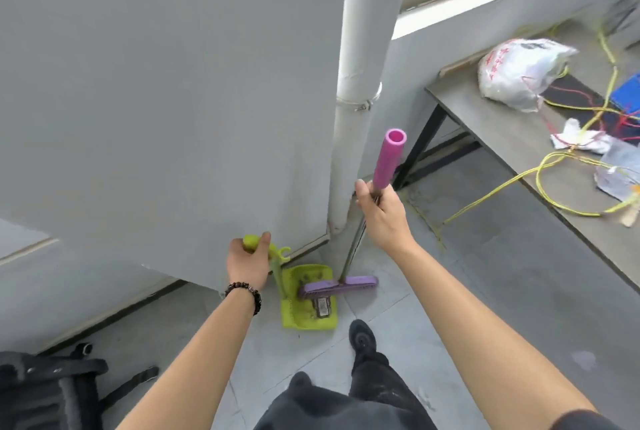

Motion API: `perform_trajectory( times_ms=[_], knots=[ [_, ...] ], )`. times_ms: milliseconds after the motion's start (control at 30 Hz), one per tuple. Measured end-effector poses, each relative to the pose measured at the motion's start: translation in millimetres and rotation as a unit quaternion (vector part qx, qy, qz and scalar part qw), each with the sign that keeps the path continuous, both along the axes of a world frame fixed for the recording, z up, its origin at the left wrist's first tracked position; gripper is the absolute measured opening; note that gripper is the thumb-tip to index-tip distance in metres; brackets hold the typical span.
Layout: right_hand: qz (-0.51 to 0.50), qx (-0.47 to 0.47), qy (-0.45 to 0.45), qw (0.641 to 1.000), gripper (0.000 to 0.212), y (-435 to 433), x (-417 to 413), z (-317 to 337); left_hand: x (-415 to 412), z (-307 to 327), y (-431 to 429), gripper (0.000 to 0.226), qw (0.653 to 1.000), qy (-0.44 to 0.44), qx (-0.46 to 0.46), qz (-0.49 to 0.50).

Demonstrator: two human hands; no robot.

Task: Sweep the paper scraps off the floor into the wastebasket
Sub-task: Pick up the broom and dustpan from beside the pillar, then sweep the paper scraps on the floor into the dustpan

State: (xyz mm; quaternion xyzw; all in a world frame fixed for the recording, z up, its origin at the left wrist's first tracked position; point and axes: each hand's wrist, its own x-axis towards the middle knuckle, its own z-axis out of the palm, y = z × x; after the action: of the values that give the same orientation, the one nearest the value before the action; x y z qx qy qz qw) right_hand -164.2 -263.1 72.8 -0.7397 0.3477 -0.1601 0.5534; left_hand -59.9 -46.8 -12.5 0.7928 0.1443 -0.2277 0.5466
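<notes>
A lime-green dustpan [309, 312] lies on the grey tiled floor by the wall corner, with a dark label on its tray. My left hand [248, 262] grips the top of its upright green handle [273, 256]. A purple broom head [337, 286] rests across the dustpan's far end. Its thin metal shaft rises to a pink foam grip [389, 159], and my right hand [381, 211] holds the shaft just below that grip. No paper scraps or wastebasket are in view.
A white drain pipe [360, 83] runs down the corner beside the grey wall. A grey table [491, 124] at right carries a plastic bag [519, 73] and yellow cords. A black chair [45, 391] stands at lower left. My black shoe [362, 338] is near the dustpan.
</notes>
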Motion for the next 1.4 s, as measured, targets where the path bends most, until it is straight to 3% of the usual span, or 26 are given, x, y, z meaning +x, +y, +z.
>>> perform_trajectory(
  times_ms=[167,300,367,400,467,500,567,633,733,900,1067,1200,1400],
  knots=[
    [-0.058,-0.010,0.119,0.991,0.037,32,-62,-29,-21,-17,23,0.029,0.991,0.065,0.080,-0.088],
    [-0.095,-0.016,0.255,0.962,0.044,52,-103,-47,-32,-28,53,0.052,0.989,0.073,0.057,-0.112],
    [-0.124,0.076,0.254,0.956,0.048,60,-114,-42,-30,-28,55,0.046,0.980,0.053,0.067,-0.178],
    [-0.141,0.160,0.211,0.954,0.045,65,-118,-38,-29,-26,54,0.039,0.968,0.029,0.103,-0.225],
    [-0.161,0.317,0.091,0.930,0.032,70,-125,-33,-23,-25,50,0.024,0.933,-0.031,0.184,-0.308],
    [-0.186,0.381,0.031,0.905,0.036,71,-129,-31,-19,-25,48,0.020,0.916,-0.056,0.209,-0.339],
    [-0.259,0.488,-0.073,0.830,0.052,75,-138,-34,-12,-25,43,0.020,0.874,-0.104,0.262,-0.396],
    [-0.324,0.547,-0.138,0.760,0.048,80,-144,-37,-9,-25,36,0.025,0.809,-0.149,0.317,-0.472],
    [-0.365,0.593,-0.153,0.701,0.033,85,-149,-42,-16,-19,26,0.027,0.708,-0.198,0.383,-0.559],
    [-0.356,0.721,-0.070,0.590,0.015,98,-174,-63,-37,-9,6,0.017,0.586,-0.246,0.465,-0.617],
    [-0.388,0.696,-0.003,0.604,0.027,115,-214,-77,-68,-11,-17,0.019,0.489,-0.212,0.495,-0.686],
    [-0.397,0.655,0.031,0.643,0.022,126,-252,-68,-106,-12,-17,0.026,0.494,-0.160,0.482,-0.706],
    [-0.396,0.508,0.119,0.756,0.021,130,-297,-71,-144,6,-12,0.024,0.525,-0.183,0.459,-0.693]
  ],
)
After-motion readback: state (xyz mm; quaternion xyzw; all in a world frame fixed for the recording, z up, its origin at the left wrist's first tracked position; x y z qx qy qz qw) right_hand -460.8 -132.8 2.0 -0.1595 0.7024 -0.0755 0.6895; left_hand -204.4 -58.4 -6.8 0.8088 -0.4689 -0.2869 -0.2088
